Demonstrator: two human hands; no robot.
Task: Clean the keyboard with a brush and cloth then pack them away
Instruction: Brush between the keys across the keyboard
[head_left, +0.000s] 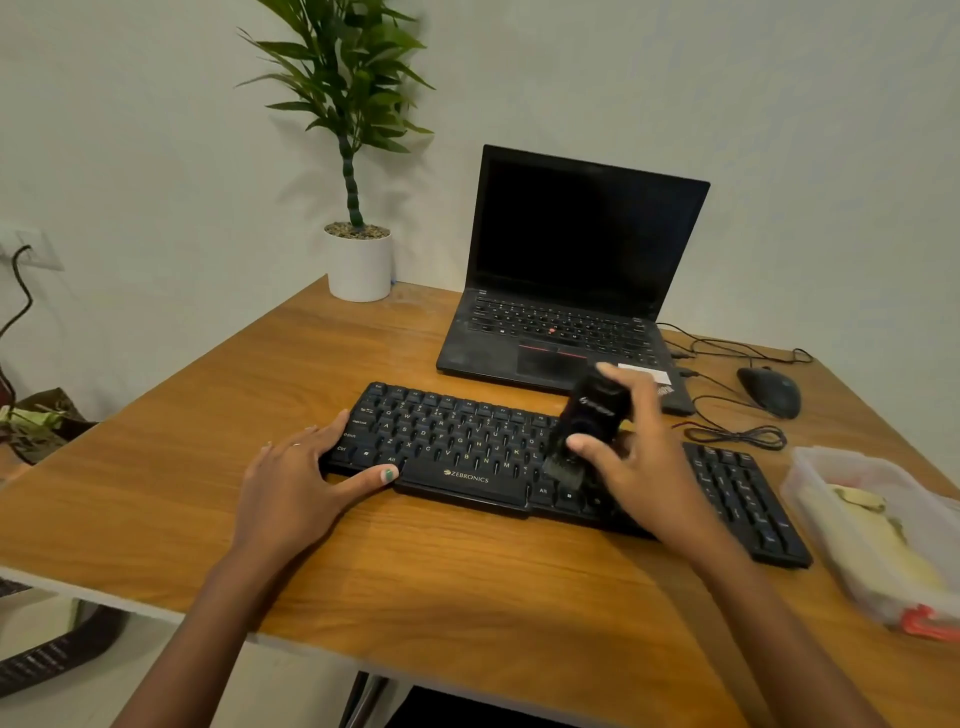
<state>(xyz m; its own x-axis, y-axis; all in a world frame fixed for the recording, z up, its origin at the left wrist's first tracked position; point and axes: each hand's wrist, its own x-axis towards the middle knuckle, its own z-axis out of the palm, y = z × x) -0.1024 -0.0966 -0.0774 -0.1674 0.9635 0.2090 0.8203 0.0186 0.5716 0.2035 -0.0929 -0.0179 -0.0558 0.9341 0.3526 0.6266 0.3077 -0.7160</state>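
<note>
A black keyboard (467, 447) lies across the middle of the wooden desk (415, 566). My left hand (296, 483) rests flat on the keyboard's left end, thumb on its front edge. My right hand (634, 457) grips a black brush (587, 421) held tilted, its bristles touching the keys right of the centre. A yellowish cloth (878, 530) lies inside a clear plastic box (810, 499) at the desk's right edge.
An open black laptop (566, 291) stands behind the keyboard. A black mouse (769, 389) and loose cables (737, 431) lie at the back right. A potted plant in a white pot (358, 265) stands at the back corner. The desk's edge runs close on the left.
</note>
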